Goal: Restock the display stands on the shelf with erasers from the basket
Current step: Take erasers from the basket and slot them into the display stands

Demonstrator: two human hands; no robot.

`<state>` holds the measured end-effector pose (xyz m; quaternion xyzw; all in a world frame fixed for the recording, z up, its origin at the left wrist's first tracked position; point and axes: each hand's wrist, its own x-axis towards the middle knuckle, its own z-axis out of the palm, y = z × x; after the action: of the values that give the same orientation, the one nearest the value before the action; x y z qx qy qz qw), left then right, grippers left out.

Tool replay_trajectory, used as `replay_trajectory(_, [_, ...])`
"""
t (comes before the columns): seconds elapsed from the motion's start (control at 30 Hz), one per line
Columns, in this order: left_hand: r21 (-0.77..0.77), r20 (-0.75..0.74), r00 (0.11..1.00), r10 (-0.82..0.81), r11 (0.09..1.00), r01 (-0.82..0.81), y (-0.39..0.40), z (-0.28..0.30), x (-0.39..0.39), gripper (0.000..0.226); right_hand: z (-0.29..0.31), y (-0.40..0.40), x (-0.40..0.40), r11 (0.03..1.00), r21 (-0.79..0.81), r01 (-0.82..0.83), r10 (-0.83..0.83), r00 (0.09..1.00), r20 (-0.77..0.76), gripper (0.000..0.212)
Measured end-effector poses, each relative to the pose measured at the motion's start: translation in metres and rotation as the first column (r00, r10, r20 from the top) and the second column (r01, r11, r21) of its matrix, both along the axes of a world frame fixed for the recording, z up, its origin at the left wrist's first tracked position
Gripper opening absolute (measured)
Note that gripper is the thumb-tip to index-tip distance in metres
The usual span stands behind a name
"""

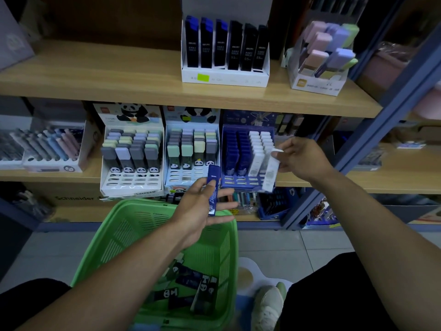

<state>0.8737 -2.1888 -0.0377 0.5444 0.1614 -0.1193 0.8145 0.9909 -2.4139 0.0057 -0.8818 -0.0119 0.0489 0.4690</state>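
A: Which step is in hand?

B: Placing, it would seem. A white eraser (270, 172) is pinched at its upper end by the right hand (299, 156) and hangs just in front of the blue display stand (248, 182) on the middle shelf (358, 180), beside the stand's white columns.

A: And the left hand?

B: A blue eraser (213, 189) is held upright by the left hand (202, 206), thumb against it, the other fingers spread loosely. It is carried above the far rim of the green basket (114, 235), below the panda stand (192, 151).

A: How much is left to do?

B: More erasers, dark-sleeved, some with panda marks, are seen lying in the bottom of the basket, so the restocking is judged unfinished.

A: What is called for next?

B: The white eraser should be lined up with a white column and slid down into an open slot. Whether the rightmost column has room cannot be told, since it is hidden by the hand. After that, the blue eraser would be matched to the blue columns on the stand's left side.
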Motion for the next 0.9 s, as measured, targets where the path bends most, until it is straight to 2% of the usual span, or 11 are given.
replay_trajectory(0.07, [0.049,0.009,1.000,0.004,0.999,-0.005,0.000,0.000,0.000,0.024,-0.002,-0.006,0.004,0.997,-0.081,-0.011,0.015,0.999,0.046,0.008])
replay_trajectory(0.3, [0.135,-0.016,1.000,0.003,0.991,-0.001,-0.005,-0.003,0.002,0.017,-0.008,-0.006,0.008,0.980,-0.189,-0.063,0.089,0.987,0.131,0.010])
replay_trajectory(0.5, [0.068,-0.016,0.999,0.051,0.996,-0.050,-0.005,-0.009,0.005,0.019,-0.003,-0.008,0.013,0.969,-0.222,-0.111,0.133,0.988,0.084,0.010])
replay_trajectory(0.67, [0.076,-0.009,0.998,0.069,0.995,-0.068,-0.004,-0.011,0.005,0.016,-0.002,-0.010,0.012,0.957,-0.242,-0.162,0.181,0.981,0.062,0.009])
replay_trajectory(0.9, [0.090,-0.003,0.996,0.092,0.992,-0.091,-0.003,-0.011,0.005,0.014,-0.008,-0.008,0.019,0.955,-0.288,-0.064,0.107,0.985,0.135,0.020])
